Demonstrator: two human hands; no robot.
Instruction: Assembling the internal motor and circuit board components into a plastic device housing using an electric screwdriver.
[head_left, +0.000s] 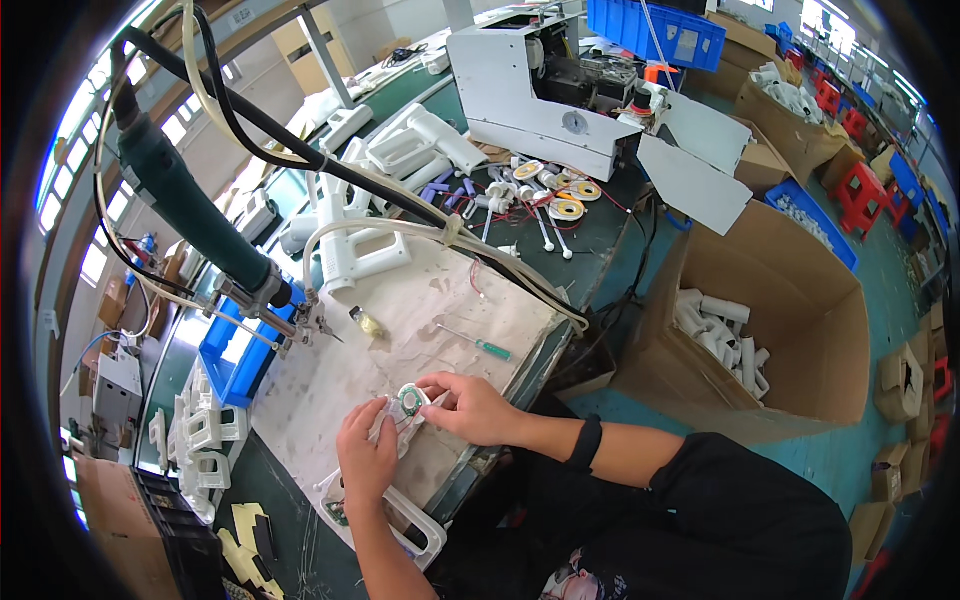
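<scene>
Between my two hands is a small round white part with a green circuit board (410, 401). My right hand (474, 408) pinches its right side with thumb and fingers. My left hand (368, 446) is closed at its left side, on a whitish piece that I cannot make out clearly. Thin wires run down from the part. A white plastic housing with a loop handle (432, 541) lies by my left forearm, partly hidden by it. Farther off on the worn board (300, 405) lie a screwdriver with a green handle (493, 349) and a small yellowish clear packet or bottle (367, 322).
A dark green power screwdriver (190, 205) hangs at the left, its tip low over the board. Hoses (400, 225) cross behind my hands. White housings (365, 255), a blue bin (232, 345) and wired parts (560, 195) surround the board. A large carton (800, 300) stands right.
</scene>
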